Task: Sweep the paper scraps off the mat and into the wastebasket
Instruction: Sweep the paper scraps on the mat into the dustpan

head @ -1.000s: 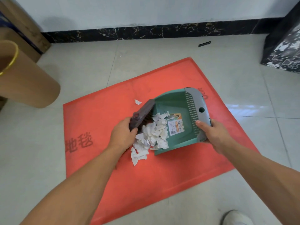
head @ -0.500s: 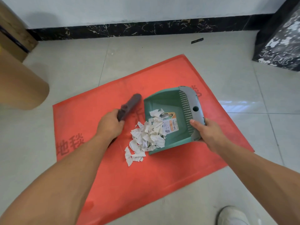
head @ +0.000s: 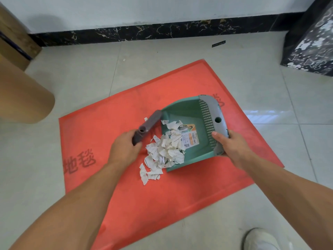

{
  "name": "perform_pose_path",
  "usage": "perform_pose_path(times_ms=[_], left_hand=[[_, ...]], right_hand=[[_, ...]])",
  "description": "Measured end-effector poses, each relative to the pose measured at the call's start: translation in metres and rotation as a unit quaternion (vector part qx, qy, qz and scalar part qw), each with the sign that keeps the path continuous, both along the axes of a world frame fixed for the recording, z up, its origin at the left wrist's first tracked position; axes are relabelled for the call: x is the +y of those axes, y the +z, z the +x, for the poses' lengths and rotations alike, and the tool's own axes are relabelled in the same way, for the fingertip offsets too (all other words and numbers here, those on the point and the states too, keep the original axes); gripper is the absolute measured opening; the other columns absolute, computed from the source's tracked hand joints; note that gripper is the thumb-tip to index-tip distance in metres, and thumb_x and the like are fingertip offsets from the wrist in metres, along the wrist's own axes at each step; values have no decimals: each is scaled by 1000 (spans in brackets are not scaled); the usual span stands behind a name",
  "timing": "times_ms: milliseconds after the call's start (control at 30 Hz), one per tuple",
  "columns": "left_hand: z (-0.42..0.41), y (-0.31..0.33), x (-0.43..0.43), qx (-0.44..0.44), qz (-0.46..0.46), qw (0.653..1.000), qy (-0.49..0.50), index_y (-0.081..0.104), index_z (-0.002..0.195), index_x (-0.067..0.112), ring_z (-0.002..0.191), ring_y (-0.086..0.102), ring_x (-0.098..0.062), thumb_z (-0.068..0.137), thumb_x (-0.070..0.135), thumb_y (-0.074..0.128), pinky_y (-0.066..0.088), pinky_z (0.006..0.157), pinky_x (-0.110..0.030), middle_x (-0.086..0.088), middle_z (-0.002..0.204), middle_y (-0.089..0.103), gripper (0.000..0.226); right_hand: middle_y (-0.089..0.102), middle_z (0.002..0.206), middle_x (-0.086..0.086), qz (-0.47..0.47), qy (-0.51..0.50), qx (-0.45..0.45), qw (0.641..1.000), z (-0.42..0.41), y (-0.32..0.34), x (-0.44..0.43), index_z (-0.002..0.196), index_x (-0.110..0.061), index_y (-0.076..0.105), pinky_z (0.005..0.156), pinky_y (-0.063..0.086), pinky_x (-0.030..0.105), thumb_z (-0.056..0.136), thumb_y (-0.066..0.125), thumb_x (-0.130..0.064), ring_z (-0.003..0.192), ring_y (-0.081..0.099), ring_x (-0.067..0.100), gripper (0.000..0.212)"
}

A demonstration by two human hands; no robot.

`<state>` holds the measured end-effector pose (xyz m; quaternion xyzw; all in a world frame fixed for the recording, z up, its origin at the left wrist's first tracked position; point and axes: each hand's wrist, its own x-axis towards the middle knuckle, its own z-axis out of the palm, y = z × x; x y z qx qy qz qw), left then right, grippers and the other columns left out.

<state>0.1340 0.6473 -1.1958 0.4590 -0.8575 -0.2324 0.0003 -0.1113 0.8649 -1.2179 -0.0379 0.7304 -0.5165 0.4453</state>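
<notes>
Grey brush (head: 150, 121), clenched in left hand (head: 124, 150), swung back toward dustpan (head: 189, 127); right hand (head: 232, 147) still clamps dustpan.

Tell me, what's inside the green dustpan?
Inside the green dustpan lie torn paper scraps, spilling over its front edge onto the red mat. A product sticker shows on the pan floor, partly covered by scraps. Whatever lies beneath the pile is hidden.

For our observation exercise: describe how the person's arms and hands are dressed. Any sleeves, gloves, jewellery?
Both forearms are bare up to the frame edge: no sleeves show. The left hand and right hand wear no gloves, and no rings, watch or bracelet are visible.
</notes>
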Motion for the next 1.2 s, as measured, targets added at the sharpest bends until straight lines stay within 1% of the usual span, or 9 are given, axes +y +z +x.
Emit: perform_pose_path(times_ms=[100,267,367,533,733,867,967,1100,1200], left_hand=[[-5,6,16,26,39,998,-34,64,109,20,84,55,-21,81,19,66,35,68,-29,0,93,64,28],[4,25,25,123,-12,991,56,62,108,16,81,51,-18,83,16,68,32,69,-27,3,90,59,25],[17,21,14,90,-42,990,103,61,111,15,85,54,-26,82,15,67,37,71,-32,-4,94,63,30],[19,12,3,-69,-7,990,119,58,110,18,97,57,-37,82,20,64,48,79,-42,-14,105,64,29],[2,27,24,23,35,999,27,62,114,17,90,57,-25,84,15,65,37,74,-29,-3,100,65,31],[6,40,21,86,-24,992,87,61,113,13,87,55,-24,84,15,65,35,72,-29,-5,98,64,29],[25,39,17,58,-46,986,150,60,110,11,91,59,-33,83,17,65,41,72,-35,-12,98,66,28],[53,21,26,-26,9,967,254,56,105,6,95,60,-38,83,21,64,46,78,-40,-21,103,65,28],[47,11,45,-11,58,959,277,53,104,5,97,60,-36,83,20,63,43,76,-35,-19,105,64,28]], right_hand=[[73,102,9,-3,4,0,1000,0,3,0,104,-17,62,67,59,40,96,64,-24,90,71,26,11],[74,104,10,-7,17,0,1000,1,4,3,110,-14,63,72,61,43,96,64,-26,94,72,28,19],[74,106,9,-4,24,-3,1000,3,4,4,117,-11,62,77,61,47,96,64,-27,96,72,28,27],[74,104,8,-1,30,1,1000,5,10,2,113,-13,62,76,61,45,97,63,-26,94,72,26,21],[74,104,8,1,40,13,999,6,15,-1,115,-11,62,69,60,40,97,62,-27,91,71,24,24],[73,103,8,3,39,14,999,7,16,-1,115,-10,61,68,60,39,97,63,-27,91,71,24,25],[72,104,8,2,38,13,999,7,14,1,115,-11,61,70,60,40,97,62,-27,92,70,24,24],[71,107,10,9,33,12,999,8,11,2,119,-9,59,78,60,47,97,62,-27,95,69,27,29],[71,107,11,17,43,8,999,7,11,3,119,-8,59,77,60,46,97,62,-27,95,69,28,29]])
